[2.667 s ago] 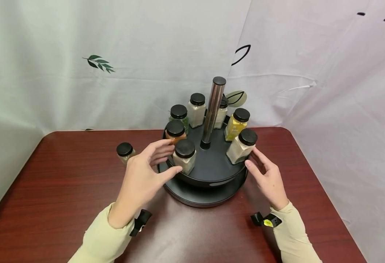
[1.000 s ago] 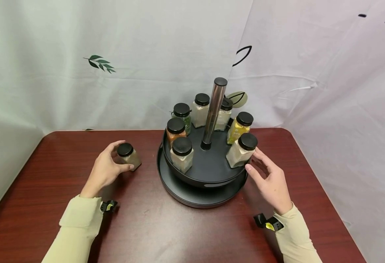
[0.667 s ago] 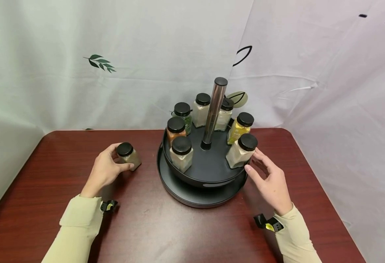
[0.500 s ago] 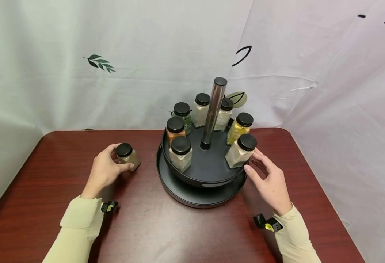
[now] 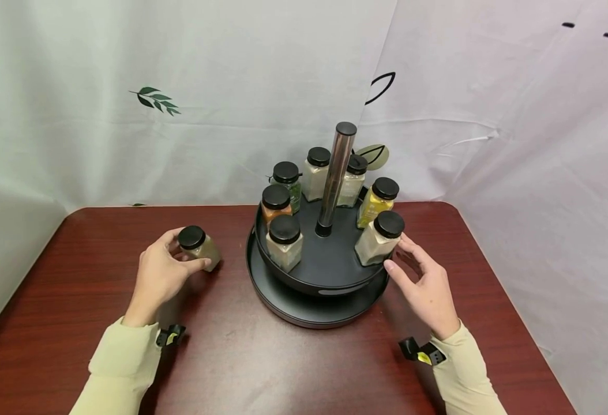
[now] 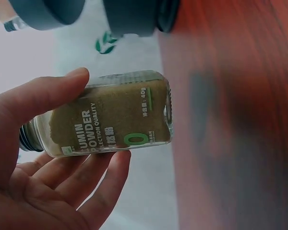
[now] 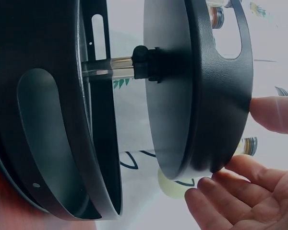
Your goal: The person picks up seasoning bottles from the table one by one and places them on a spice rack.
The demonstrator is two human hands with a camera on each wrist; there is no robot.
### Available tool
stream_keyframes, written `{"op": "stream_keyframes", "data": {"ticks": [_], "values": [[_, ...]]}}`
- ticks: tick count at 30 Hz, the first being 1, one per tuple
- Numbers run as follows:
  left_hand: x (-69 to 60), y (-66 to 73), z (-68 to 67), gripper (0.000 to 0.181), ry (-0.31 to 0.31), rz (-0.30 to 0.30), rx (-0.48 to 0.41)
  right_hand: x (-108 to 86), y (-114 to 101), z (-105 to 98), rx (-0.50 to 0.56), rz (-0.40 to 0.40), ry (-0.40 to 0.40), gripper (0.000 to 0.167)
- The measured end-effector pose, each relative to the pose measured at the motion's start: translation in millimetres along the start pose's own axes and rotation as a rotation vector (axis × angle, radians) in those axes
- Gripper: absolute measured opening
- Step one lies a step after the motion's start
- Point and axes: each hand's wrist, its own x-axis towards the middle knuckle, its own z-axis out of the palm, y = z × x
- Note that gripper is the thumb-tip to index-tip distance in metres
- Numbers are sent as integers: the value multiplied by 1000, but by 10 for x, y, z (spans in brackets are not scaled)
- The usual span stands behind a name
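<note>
My left hand (image 5: 161, 274) holds a square glass jar of cumin powder (image 5: 202, 252) with a black lid, thumb on one side and fingers on the other. In the left wrist view the jar (image 6: 110, 115) is clear of the tabletop, its label partly readable. My right hand (image 5: 424, 288) touches the rim of a black two-tier turntable rack (image 5: 330, 282). In the right wrist view the thumb (image 7: 276, 115) and fingertips (image 7: 221, 177) meet the upper tier's wall (image 7: 223, 105); the fingers are not curled round it. A pale spice jar (image 5: 378, 242) stands just inside the rim there.
The upper tier also bears a tan jar (image 5: 285, 248), an orange jar (image 5: 275, 210), a green jar (image 5: 292, 190), a yellow jar (image 5: 375, 207) and pale ones behind. A tall post (image 5: 337, 176) rises from its centre. White curtains (image 5: 231, 104) border the red-brown table (image 5: 221, 351).
My left hand has left the rack, gripped the cumin jar at the left, and just raised it slightly. Earlier, the upper tier turned a little clockwise; my right hand stayed at its rim.
</note>
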Motion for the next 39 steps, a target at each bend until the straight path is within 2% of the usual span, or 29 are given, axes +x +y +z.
{"op": "stream_keyframes", "data": {"ticks": [11,23,33,39], "values": [[-191,302,-116,65,37,-7,-34,0,-1,5,5,-5,3,41],[-364,519,-166,64,51,67,-70,2,-2,4,8,-3,6,40],[-510,658,-194,62,43,78,-74,2,-6,6,2,-3,6,41],[-605,792,-184,62,32,119,-71,-1,-4,7,0,-4,8,41]]}}
